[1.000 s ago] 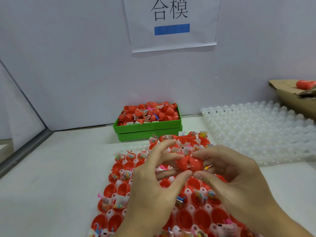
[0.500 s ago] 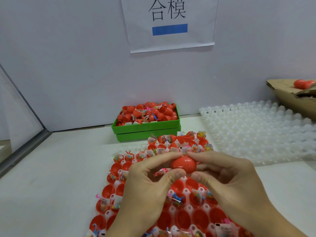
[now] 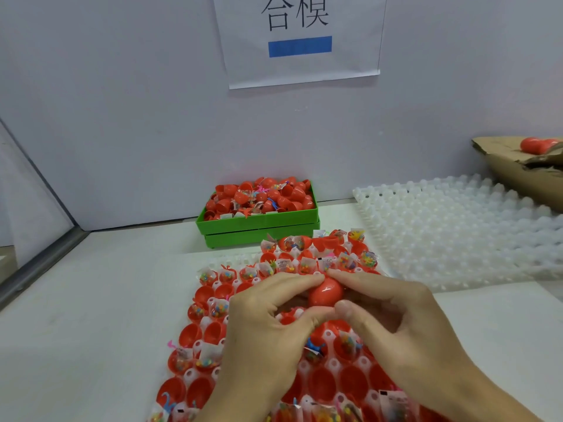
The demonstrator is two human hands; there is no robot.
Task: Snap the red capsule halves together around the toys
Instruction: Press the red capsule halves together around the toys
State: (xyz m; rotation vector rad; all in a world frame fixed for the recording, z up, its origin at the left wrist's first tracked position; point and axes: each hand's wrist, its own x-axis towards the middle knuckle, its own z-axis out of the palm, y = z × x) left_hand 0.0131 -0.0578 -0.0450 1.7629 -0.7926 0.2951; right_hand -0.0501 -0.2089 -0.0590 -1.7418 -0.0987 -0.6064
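Note:
A closed red capsule (image 3: 325, 292) sits between both hands, just above a white holder tray (image 3: 234, 257). My left hand (image 3: 265, 324) pinches its left end with thumb and forefinger. My right hand (image 3: 393, 321) pinches the right end the same way. The tray holds several open red capsule halves (image 3: 190, 335), some with small bagged toys (image 3: 210, 356) in them, some bare. My hands and forearms hide the tray's middle.
A green bin (image 3: 259, 222) heaped with red halves and toys stands at the back by the wall. A white moulded tray (image 3: 457, 226) lies to the right. A cardboard box (image 3: 518, 175) with red capsules (image 3: 537, 145) sits at the far right.
One second ago two separate halves were held apart between my fingertips. They have come together into one closed capsule, and both hands now press on its ends.

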